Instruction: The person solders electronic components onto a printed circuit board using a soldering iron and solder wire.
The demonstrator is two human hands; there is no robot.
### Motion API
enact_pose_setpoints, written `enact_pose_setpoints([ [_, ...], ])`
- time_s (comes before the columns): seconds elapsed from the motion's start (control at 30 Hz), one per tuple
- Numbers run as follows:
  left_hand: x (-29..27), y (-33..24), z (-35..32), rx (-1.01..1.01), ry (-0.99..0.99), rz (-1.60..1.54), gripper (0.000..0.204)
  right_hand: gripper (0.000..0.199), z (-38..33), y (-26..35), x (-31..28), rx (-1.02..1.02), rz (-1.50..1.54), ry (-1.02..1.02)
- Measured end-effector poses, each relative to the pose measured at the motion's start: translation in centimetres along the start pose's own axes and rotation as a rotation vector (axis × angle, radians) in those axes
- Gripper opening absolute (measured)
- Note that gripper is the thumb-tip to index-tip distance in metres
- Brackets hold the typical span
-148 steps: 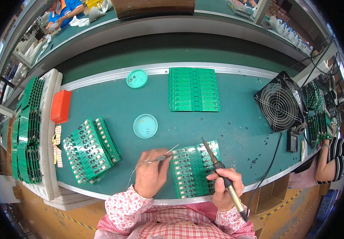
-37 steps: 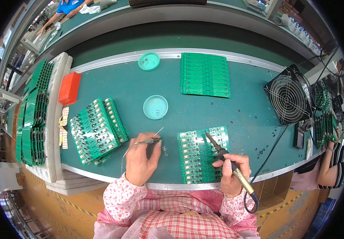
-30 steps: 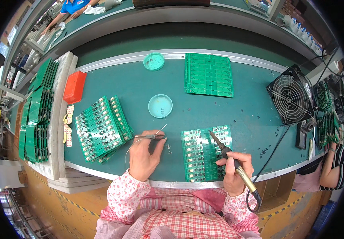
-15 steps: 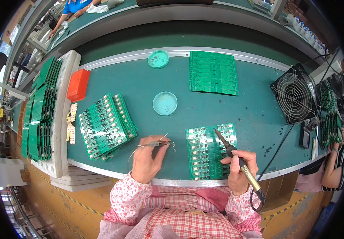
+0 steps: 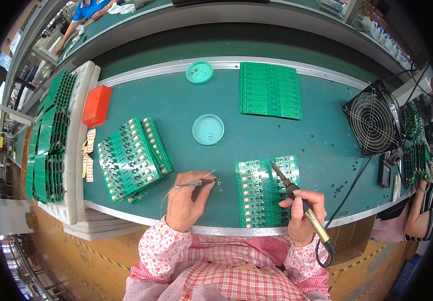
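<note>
My right hand (image 5: 302,214) is closed around a soldering iron (image 5: 310,216) with a brass-coloured handle. Its dark tip points up and left over a green circuit board panel (image 5: 250,190) at the table's front edge; whether it touches cannot be made out. In my left hand (image 5: 184,200), pinched fingers hold a thin solder wire (image 5: 209,173) in a clear sleeve. A slim dark-tipped tool, perhaps tweezers, also shows at those fingertips. It reaches toward several tiny pale parts (image 5: 219,184) on the green tabletop, left of the panel.
Stacked populated panels (image 5: 128,160) lie left, bare panels (image 5: 270,90) at the back. Two turquoise dishes (image 5: 208,130) stand mid-table. A red box (image 5: 96,106) and foam tray (image 5: 78,150) of boards sit left. A fan (image 5: 372,120) stands right, near scattered black chips (image 5: 337,189). Co-workers are nearby.
Both hands stay nearly in place. The left fingertips' tool and wire have shifted slightly right toward the tiny parts. At the far upper left, a co-worker's arm has moved a little.
</note>
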State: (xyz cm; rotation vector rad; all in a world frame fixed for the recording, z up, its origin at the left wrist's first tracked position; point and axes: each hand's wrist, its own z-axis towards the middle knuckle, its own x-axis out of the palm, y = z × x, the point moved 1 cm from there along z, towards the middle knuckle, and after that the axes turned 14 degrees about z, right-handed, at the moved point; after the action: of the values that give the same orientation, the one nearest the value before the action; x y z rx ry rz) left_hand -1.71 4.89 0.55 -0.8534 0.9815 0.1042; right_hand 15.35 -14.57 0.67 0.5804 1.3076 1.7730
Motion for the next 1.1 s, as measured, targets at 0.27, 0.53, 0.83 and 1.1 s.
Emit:
enact_pose_setpoints([
  [0.27,0.0,-0.1,0.1,-0.013,0.013,0.013,0.017,0.013,0.1,-0.1,0.0,-0.018,0.003,0.011],
  [0.53,0.3,-0.6,0.1,0.046,-0.031,0.029,0.017,0.012,-0.1,-0.1,-0.2,-0.028,-0.034,0.002],
  [0.83,2.6,-3.4,1.2,0.037,-0.009,-0.059,0.018,0.012,-0.2,0.3,-0.1,0.016,0.006,-0.017],
  [1.1,3.1,-3.5,1.5,0.077,-0.016,-0.015,0.019,0.013,0.3,0.1,-0.3,-0.078,-0.016,0.040],
])
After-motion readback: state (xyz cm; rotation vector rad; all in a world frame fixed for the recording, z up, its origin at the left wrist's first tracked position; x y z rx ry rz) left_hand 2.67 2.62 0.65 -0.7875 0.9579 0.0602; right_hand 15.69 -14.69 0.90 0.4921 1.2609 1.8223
